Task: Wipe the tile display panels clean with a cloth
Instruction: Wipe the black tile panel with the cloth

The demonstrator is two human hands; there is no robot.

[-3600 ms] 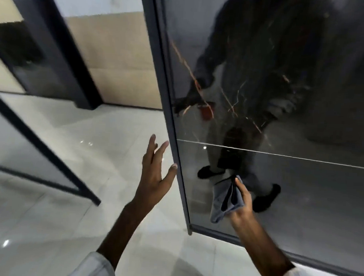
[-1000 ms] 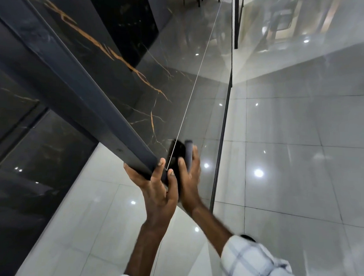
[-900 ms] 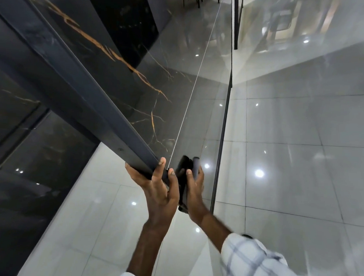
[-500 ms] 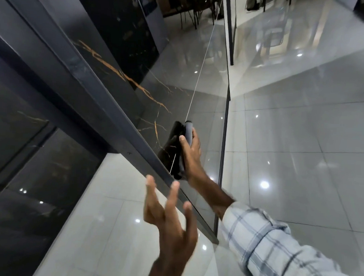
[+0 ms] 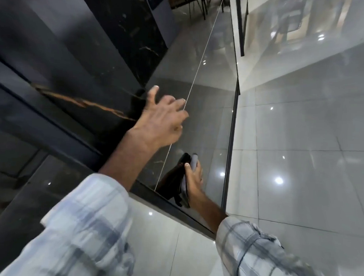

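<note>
A glossy dark tile display panel (image 5: 211, 110) with orange veins stands in a dark metal frame (image 5: 174, 206) and runs away from me. A thin pale joint line crosses it. My right hand (image 5: 192, 180) presses a folded grey cloth (image 5: 191, 165) flat against the panel's lower part, near the bottom frame edge. The cloth's dark reflection shows beside it. My left hand (image 5: 161, 120) is raised in front of the panel higher up, fingers spread, holding nothing. I cannot tell whether it touches the surface.
Another black veined panel (image 5: 59, 103) and its frame lie to the left. A polished grey tile floor (image 5: 301, 164) with light reflections spreads to the right and below. A thin dark post (image 5: 231, 140) marks the panel's far edge. Chairs stand in the distance.
My left hand has let go of the frame edge and risen up in front of the panel. My right hand slid the cloth down toward the bottom frame. The view tilted.
</note>
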